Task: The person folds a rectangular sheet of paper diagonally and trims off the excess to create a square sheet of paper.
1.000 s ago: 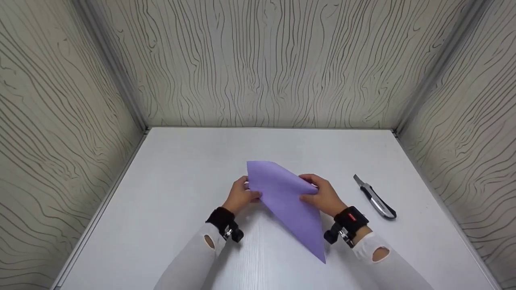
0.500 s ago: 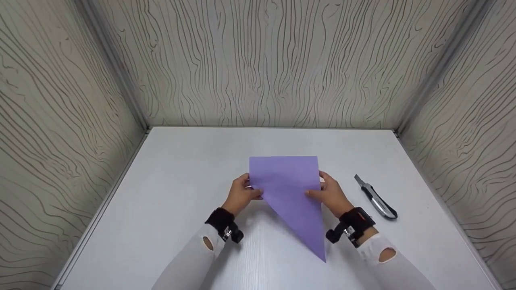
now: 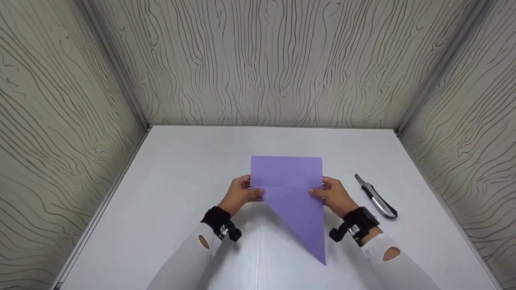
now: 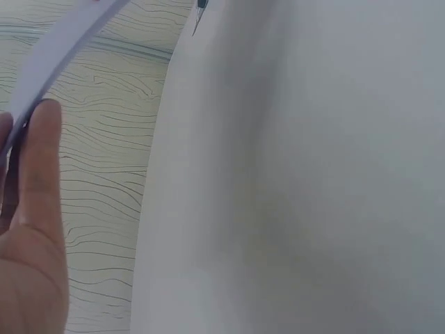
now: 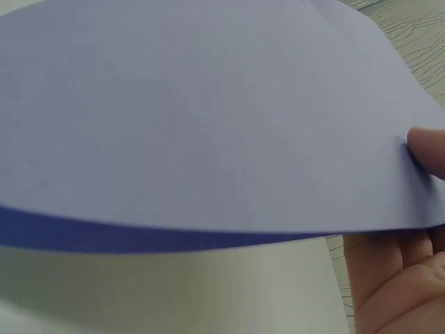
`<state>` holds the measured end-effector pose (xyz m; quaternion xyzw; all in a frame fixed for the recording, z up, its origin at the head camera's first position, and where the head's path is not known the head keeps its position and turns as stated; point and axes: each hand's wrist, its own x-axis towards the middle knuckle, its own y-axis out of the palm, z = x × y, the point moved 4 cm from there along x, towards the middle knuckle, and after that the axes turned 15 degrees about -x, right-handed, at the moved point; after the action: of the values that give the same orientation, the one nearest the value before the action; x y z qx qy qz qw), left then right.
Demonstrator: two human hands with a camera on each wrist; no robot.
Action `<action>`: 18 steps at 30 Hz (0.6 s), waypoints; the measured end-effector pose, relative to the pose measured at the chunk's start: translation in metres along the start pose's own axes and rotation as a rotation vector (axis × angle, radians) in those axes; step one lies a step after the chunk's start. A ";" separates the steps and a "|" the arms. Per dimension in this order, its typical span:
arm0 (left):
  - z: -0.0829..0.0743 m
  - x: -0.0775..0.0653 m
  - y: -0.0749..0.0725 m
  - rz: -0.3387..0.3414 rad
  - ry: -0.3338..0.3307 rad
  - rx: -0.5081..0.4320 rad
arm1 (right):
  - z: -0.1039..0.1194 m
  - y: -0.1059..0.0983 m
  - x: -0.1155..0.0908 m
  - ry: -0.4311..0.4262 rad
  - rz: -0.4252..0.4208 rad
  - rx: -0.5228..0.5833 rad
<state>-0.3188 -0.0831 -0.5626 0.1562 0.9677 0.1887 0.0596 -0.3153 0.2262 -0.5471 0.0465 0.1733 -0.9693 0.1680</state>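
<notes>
You hold a folded sheet of purple paper [image 3: 288, 201] in both hands, over a white surface [image 3: 189, 161].
The paper is in front of you, near the middle of the surface and lifted off it; its far edge is straight, and its near part slants in from the left to a point toward you. Your left hand [image 3: 238, 192] pinches the left edge, and your right hand [image 3: 336, 196] grips the right edge, each with the thumb on the upper face and the fingers behind. A faint crease runs across the paper near your thumbs, and the right wrist view shows two layers, slightly apart. To the right of your right hand, well apart from the paper, a knife [image 3: 377, 197] lies on the surface, blade pointing away and leftward.
</notes>
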 end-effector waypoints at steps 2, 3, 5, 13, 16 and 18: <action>0.000 0.000 -0.001 0.026 -0.017 0.007 | 0.000 -0.002 0.000 -0.003 0.001 -0.007; -0.001 0.000 -0.001 0.037 -0.022 0.013 | 0.000 -0.002 -0.001 -0.007 0.003 -0.010; -0.003 -0.001 -0.001 0.063 -0.015 0.043 | 0.002 -0.004 -0.002 -0.026 0.010 -0.021; -0.031 -0.010 0.012 0.140 0.172 0.179 | 0.022 -0.009 -0.013 -0.247 0.039 -0.134; -0.042 -0.013 0.017 0.182 0.221 0.195 | 0.035 -0.010 -0.019 -0.370 0.039 -0.207; -0.048 -0.014 0.020 0.214 0.224 0.204 | 0.043 -0.012 -0.022 -0.410 0.025 -0.256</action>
<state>-0.3088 -0.0867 -0.5096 0.2413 0.9603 0.1110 -0.0851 -0.3001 0.2291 -0.4997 -0.1707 0.2562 -0.9265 0.2161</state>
